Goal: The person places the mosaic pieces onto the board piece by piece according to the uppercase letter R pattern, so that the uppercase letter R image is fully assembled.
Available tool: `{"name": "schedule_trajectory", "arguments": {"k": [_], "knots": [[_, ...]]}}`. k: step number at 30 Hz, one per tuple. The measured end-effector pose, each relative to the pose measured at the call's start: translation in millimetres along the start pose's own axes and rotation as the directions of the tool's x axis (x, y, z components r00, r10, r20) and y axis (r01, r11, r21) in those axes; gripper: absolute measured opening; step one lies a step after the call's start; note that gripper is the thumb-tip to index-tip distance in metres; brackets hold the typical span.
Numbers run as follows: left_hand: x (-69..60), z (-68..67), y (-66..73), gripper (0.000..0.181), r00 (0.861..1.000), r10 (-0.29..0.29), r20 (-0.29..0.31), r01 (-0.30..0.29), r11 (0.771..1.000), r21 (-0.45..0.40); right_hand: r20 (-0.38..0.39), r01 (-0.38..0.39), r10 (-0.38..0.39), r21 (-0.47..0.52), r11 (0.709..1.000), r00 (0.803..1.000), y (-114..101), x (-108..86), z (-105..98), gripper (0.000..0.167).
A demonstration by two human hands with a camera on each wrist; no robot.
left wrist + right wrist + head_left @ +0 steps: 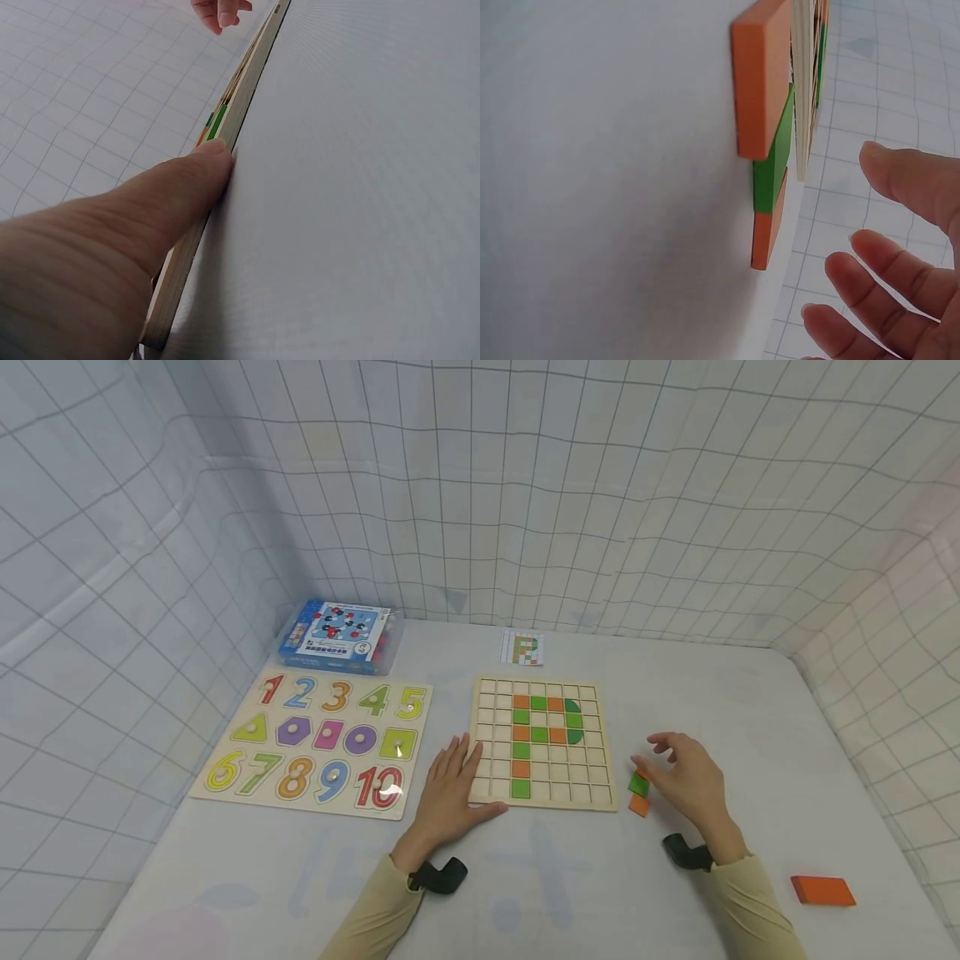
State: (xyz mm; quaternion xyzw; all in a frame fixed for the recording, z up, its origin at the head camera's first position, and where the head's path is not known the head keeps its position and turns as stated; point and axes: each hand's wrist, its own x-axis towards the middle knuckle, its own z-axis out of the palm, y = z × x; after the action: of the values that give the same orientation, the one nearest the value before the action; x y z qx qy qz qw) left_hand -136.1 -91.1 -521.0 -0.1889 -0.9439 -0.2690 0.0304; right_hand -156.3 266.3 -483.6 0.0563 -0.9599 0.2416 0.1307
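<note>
A wooden grid board lies flat, with orange and green square tiles and two dark green rounded tiles forming a P. My left hand rests at its front left corner, fingers spread by the left side. In the left wrist view, the thumb touches the board's front edge. To the board's right, a green tile lies between two orange tiles in a short row. My right hand hovers beside this row, fingers loosely bent and holding nothing; the right wrist view shows a gap between hand and tiles.
A number and shape puzzle board lies on the left, with a blue boxed set behind it. A small pattern card showing a P is behind the grid board. An orange block lies at the front right. Gridded cloth walls surround the table.
</note>
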Motion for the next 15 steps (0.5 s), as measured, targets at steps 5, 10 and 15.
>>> {"name": "schedule_trajectory", "arguments": {"k": [5,10,15], "knots": [[0.1,-0.1,0.1,0.097,1.000,-0.009,0.007,0.009,1.000,0.007,0.083,-0.040,0.041,-0.007,0.999,0.996,1.7,-0.6,-0.7,0.039],[0.1,0.6,-0.5,0.096,1.000,-0.005,0.002,0.005,1.000,0.001,0.113,-0.039,0.040,-0.018,0.999,0.993,2.0,-1.0,-1.0,0.038],[-0.6,4.2,-3.3,0.095,0.998,0.040,-0.053,-0.040,0.999,0.001,0.143,-0.033,0.035,-0.015,0.999,0.989,3.4,-1.4,-1.7,0.036]]}}
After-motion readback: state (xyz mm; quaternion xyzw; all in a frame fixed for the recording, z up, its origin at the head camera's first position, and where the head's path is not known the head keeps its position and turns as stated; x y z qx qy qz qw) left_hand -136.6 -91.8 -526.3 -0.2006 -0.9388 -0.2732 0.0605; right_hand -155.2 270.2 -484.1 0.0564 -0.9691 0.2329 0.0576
